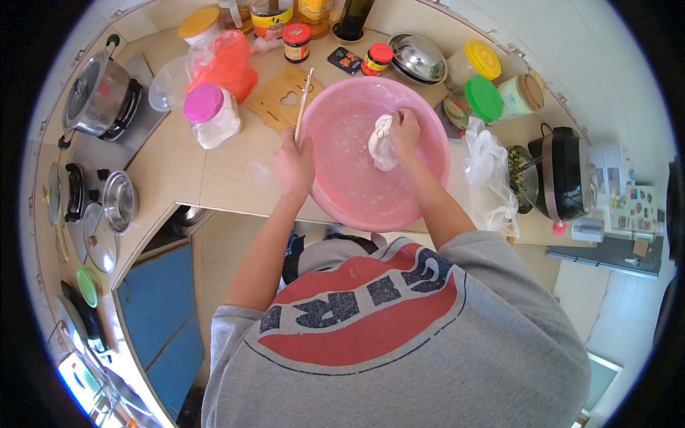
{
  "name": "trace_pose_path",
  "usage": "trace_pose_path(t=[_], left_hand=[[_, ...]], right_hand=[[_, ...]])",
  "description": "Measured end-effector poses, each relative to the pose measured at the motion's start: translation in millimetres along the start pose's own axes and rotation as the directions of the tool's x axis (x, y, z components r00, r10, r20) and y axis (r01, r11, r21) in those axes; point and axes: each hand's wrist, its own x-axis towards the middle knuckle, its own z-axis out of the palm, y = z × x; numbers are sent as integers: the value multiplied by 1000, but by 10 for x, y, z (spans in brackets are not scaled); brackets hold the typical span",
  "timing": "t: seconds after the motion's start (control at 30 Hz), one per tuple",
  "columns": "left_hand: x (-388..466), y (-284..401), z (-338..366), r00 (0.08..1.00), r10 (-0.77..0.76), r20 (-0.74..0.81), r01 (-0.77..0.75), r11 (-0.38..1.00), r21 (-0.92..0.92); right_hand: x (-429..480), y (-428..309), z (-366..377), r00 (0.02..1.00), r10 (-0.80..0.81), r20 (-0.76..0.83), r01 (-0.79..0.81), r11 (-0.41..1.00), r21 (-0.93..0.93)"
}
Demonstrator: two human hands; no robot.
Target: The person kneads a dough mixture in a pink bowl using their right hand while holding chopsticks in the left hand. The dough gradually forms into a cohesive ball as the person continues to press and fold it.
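A large pink plastic basin sits at the counter's front edge. Inside it, my right hand grips the right side of a lump of white dough. Loose bits of dough and flour cling to the basin's floor and wall. At the basin's left rim, my left hand holds a pair of chopsticks upright, their upper ends whitened. Behind that hand lies a wooden trivet with a heart cut-out. Left of it stands a pink-lidded jar of white powder.
Red-lidded jars, a phone-sized dark packet and metal bowls stand behind the basin. A clear plastic bag, a bowl of chopped greens and a black cooker are at right. A steel pot stands on the stove at left.
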Motion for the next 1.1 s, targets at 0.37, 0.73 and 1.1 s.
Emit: trace_pose_path(t=[0.37,0.73,1.1], left_hand=[[21,-41,41,999,30,-19,-31,1000,-5],[23,-23,0,999,26,18,-25,997,-67],[72,-82,44,998,68,12,-68,997,-37]], right_hand=[[-550,-317,-11,898,-219,381,324,916,-236],[-751,-190,-157,909,69,410,-150,974,168],[-477,-529,132,556,-445,702,318,894,315]])
